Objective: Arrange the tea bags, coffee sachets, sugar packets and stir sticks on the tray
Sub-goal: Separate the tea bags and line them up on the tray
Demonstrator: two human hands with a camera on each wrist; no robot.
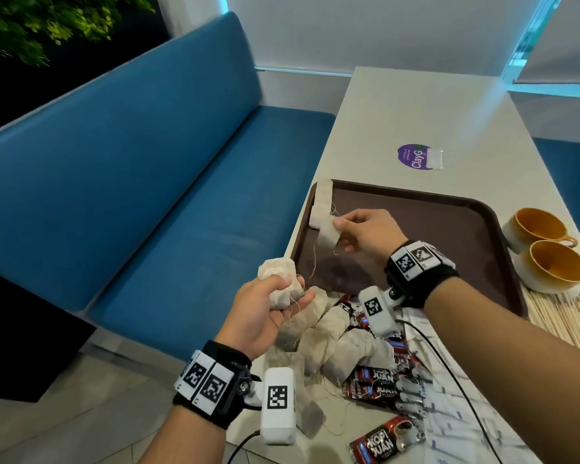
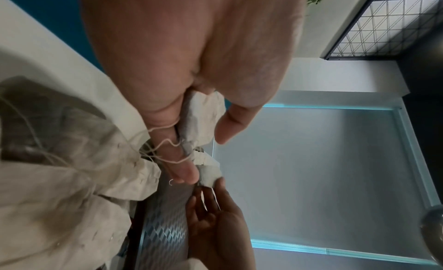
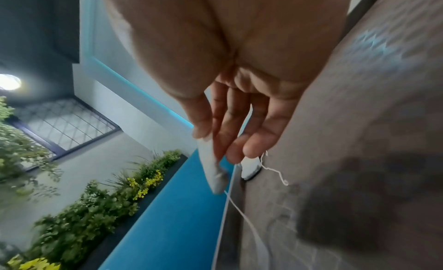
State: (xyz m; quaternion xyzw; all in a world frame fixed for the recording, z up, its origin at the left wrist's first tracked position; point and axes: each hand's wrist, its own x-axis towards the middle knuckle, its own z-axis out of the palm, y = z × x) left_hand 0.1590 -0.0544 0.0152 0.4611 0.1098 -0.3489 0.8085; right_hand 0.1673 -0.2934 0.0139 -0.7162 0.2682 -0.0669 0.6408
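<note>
over the left edge of the brown tray (image 1: 416, 236) a single tea bag (image 1: 329, 236) is pinched between thumb and fingertips of the right hand (image 1: 365, 231), just near a short row of tea bags (image 1: 321, 204) already laid along that edge. a risk is judged in the loose strings: the one hanging from the pinched bag could be caught on a neighbour, and the row could be dragged askew as the bag is set down. a small bunch of tea bags (image 1: 282, 279) is gripped in the curled fingers of the left hand (image 1: 265, 313), with threads tangled round the fingers (image 2: 182, 160), so a bag could be pulled out and dropped off the table edge. below it, beside the tray, a pile of tea bags (image 1: 335, 343) is left among coffee sachets (image 1: 379, 383) and sugar packets (image 1: 456, 416). stir sticks (image 1: 563, 316) are lying to the right, apart from both hands.
</note>
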